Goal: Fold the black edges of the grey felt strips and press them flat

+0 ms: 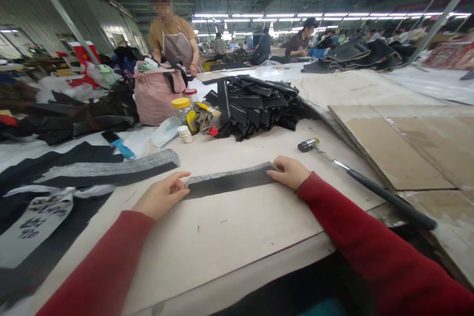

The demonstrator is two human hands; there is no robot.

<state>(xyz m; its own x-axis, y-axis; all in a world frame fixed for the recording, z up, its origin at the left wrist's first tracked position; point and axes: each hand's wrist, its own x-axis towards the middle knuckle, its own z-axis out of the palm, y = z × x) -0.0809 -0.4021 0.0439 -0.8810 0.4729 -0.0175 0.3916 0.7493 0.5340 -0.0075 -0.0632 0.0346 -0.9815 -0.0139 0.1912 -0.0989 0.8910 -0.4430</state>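
Workboard [222, 242], pale, under both hands; biggest thing on my feed. Cardboard sheet [414, 138] off to the right of the right hand. Heap of black strips [255, 106] beyond both hands, pink fabric bag [157, 96] beyond the left. Mallet [377, 190] lies right of the right hand, handle running down near that sleeve; I reckon a sideways elbow could knock it.

Grey-edged black strip [231, 180] lies between the hands. Right hand [291, 172] has thumb and finger closed on its right end. Left hand [163, 193] is part curled, thumb and index nearly meeting at the left end; I can't tell if it truly grips. If that side is loose, a pull from the right could skew the strip; uneven tension might pucker the grey edge.

Smallest: yellow-lidded jar [181, 111], then white bottle [185, 134], both beyond the left hand, clear of my fingers.
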